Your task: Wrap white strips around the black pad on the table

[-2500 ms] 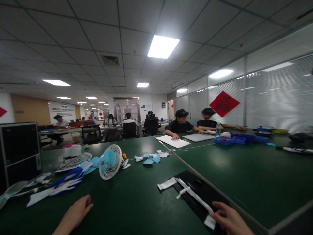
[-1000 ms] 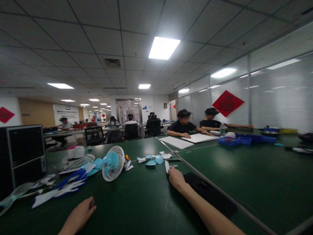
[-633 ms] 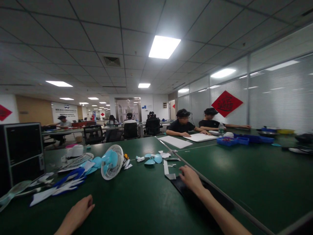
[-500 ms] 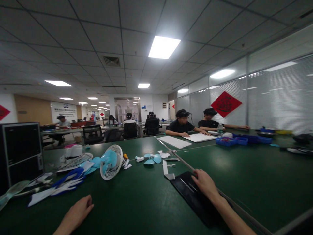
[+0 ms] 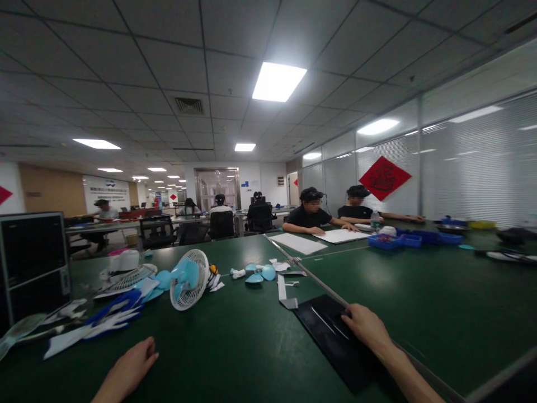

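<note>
My right hand (image 5: 367,326) is at the right-hand edge of a glossy black flat sheet (image 5: 325,324), its fingers curled and closed against it. The sheet lies on the green table (image 5: 218,352) beside a metal strip, and my wrist and shadow cover its near right part. My left hand (image 5: 131,365) rests on the table at the lower left, fingers loosely curled together, with nothing visible in them. A bent grey-white strip (image 5: 287,296) lies at the sheet's far left corner.
A white fan cage with blue blades (image 5: 189,280), blue-and-white gloves (image 5: 113,316) and a black computer case (image 5: 36,263) stand left. Loose blue blades (image 5: 260,272) lie mid-table. Two people sit across, near white boards (image 5: 342,235) and blue trays (image 5: 384,241). A metal strip (image 5: 321,288) crosses the table.
My right hand has slid a little right and nearer to me, towards the black sheet's edge. The sheet has shifted and turned slightly. My left hand stays in place.
</note>
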Available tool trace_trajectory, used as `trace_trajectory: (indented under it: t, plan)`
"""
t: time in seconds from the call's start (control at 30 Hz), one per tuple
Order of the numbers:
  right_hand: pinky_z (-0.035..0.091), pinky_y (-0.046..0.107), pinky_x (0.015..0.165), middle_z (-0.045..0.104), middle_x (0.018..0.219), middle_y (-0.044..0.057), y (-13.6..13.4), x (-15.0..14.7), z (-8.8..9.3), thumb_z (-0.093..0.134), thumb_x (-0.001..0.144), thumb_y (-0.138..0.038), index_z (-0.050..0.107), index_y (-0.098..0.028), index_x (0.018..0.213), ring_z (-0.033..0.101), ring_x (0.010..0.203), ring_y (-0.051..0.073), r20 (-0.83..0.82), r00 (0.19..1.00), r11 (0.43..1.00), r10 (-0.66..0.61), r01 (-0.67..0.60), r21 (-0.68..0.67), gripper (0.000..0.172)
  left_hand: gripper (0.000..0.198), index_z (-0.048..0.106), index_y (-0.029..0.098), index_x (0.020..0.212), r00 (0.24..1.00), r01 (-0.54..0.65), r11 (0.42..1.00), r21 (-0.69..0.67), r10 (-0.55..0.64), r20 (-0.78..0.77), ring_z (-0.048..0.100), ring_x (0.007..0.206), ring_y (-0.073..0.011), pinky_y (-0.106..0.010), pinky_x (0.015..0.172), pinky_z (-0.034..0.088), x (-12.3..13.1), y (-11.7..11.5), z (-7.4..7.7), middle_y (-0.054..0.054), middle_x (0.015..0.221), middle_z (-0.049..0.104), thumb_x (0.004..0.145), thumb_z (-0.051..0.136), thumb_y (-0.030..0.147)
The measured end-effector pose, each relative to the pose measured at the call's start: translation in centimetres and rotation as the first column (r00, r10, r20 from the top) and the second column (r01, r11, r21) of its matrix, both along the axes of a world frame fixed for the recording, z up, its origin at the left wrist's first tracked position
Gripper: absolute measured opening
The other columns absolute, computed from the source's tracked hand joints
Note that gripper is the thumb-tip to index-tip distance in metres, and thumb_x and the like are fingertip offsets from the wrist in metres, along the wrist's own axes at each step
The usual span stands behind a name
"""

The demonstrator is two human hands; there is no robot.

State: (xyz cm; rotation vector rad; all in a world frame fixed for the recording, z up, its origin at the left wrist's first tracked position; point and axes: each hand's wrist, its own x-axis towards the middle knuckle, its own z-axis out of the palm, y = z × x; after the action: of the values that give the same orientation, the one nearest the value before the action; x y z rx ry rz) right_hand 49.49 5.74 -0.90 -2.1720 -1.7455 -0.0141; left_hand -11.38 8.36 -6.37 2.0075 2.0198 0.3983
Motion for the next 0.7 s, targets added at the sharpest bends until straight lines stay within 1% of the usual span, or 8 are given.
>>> trace_trajectory:
  t: [0.13, 0.23, 0.3, 0.37, 0.43, 0.53, 0.63, 0.7]
  plan:
    - [0.045, 0.033, 0.064, 0.069, 0.095, 0.012, -1.4, 1.6, -0.2, 0.044, 0.085, -0.029, 0.067, -0.019, 0.084, 0.066, 0.086, 0.027, -0.027, 0.993, 0.993, -0.117, 0.117, -0.012, 0.025, 0.02, 0.051, 0.022, 0.084, 1.0, -0.002, 1.0, 0.015, 0.002, -0.008, 0.062, 0.084, -0.0208, -0.03, 0.071, 0.044, 0.0, 0.1, -0.1, -0.005, 0.092, 0.066, 0.081, 0.039, 0.038]
    - [0.047, 0.036, 0.066, 0.069, 0.099, 0.013, -2.8, 3.3, -0.5, 0.039, 0.086, -0.034, 0.067, -0.019, 0.088, 0.065, 0.089, 0.029, -0.042, 0.983, 0.983, -0.18, 0.182, 0.034, 0.032, 0.022, 0.051, 0.021, 0.085, 1.0, -0.001, 1.0, 0.019, 0.001, -0.029, 0.062, 0.084, -0.021, -0.031, 0.071, 0.044, -0.2, 0.4, -0.4, -0.006, 0.093, 0.066, 0.082, 0.038, 0.038]
    - [0.048, 0.037, 0.069, 0.067, 0.104, 0.014, -3.6, 4.2, -0.6, 0.036, 0.087, -0.038, 0.067, -0.018, 0.094, 0.064, 0.092, 0.029, -0.062, 0.979, 0.975, -0.196, 0.201, 0.095, 0.037, 0.023, 0.051, 0.021, 0.086, 0.999, 0.002, 1.0, 0.012, -0.002, -0.038, 0.061, 0.084, -0.0214, -0.031, 0.07, 0.044, -0.3, 0.5, -0.4, -0.007, 0.094, 0.065, 0.082, 0.038, 0.039]
    - [0.048, 0.037, 0.073, 0.066, 0.107, 0.014, -3.9, 4.5, -0.6, 0.034, 0.087, -0.04, 0.066, -0.017, 0.098, 0.063, 0.094, 0.028, -0.094, 0.982, 0.97, -0.165, 0.178, 0.163, 0.041, 0.023, 0.051, 0.021, 0.087, 0.999, 0.005, 1.0, 0.008, -0.005, -0.035, 0.061, 0.085, -0.0214, -0.031, 0.07, 0.044, -0.3, 0.5, -0.4, -0.007, 0.095, 0.065, 0.082, 0.038, 0.039]
    - [0.048, 0.035, 0.078, 0.065, 0.107, 0.014, -3.9, 3.7, -0.2, 0.036, 0.086, -0.041, 0.066, -0.016, 0.099, 0.062, 0.095, 0.027, -0.129, 0.99, 0.97, -0.058, 0.087, 0.228, 0.042, 0.023, 0.051, 0.021, 0.087, 1.0, 0.005, 1.0, 0.008, -0.005, -0.025, 0.061, 0.086, -0.021, -0.03, 0.07, 0.044, -0.3, 0.4, -0.4, -0.007, 0.096, 0.065, 0.082, 0.038, 0.039]
    - [0.047, 0.032, 0.082, 0.066, 0.101, 0.011, -3.5, 0.3, 0.7, 0.041, 0.084, -0.041, 0.067, -0.017, 0.097, 0.062, 0.092, 0.023, -0.142, 0.969, 0.948, 0.203, -0.159, 0.275, 0.038, 0.023, 0.052, 0.021, 0.087, 1.0, -0.001, 1.0, 0.015, 0.002, -0.021, 0.061, 0.085, -0.0209, -0.03, 0.07, 0.044, -0.2, 0.4, -0.4, -0.007, 0.094, 0.065, 0.082, 0.038, 0.039]
    - [0.046, 0.03, 0.081, 0.065, 0.096, 0.008, -3.0, -5.0, 1.8, 0.045, 0.085, -0.037, 0.068, -0.02, 0.095, 0.06, 0.089, 0.021, -0.12, 0.891, 0.879, 0.438, -0.397, 0.265, 0.031, 0.024, 0.053, 0.02, 0.088, 1.0, -0.011, 1.0, 0.008, 0.011, -0.024, 0.061, 0.086, -0.022, -0.031, 0.071, 0.045, -0.2, 0.3, -0.3, -0.008, 0.095, 0.065, 0.082, 0.039, 0.039]
    - [0.045, 0.029, 0.078, 0.064, 0.097, 0.008, -2.6, -9.0, 2.2, 0.047, 0.086, -0.033, 0.068, -0.02, 0.095, 0.06, 0.087, 0.02, -0.101, 0.829, 0.824, 0.55, -0.519, 0.226, 0.027, 0.025, 0.054, 0.02, 0.09, 1.0, -0.016, 1.0, -0.006, 0.016, -0.021, 0.062, 0.087, -0.0227, -0.032, 0.072, 0.045, 0.0, -0.1, 0.1, -0.008, 0.096, 0.065, 0.082, 0.039, 0.039]
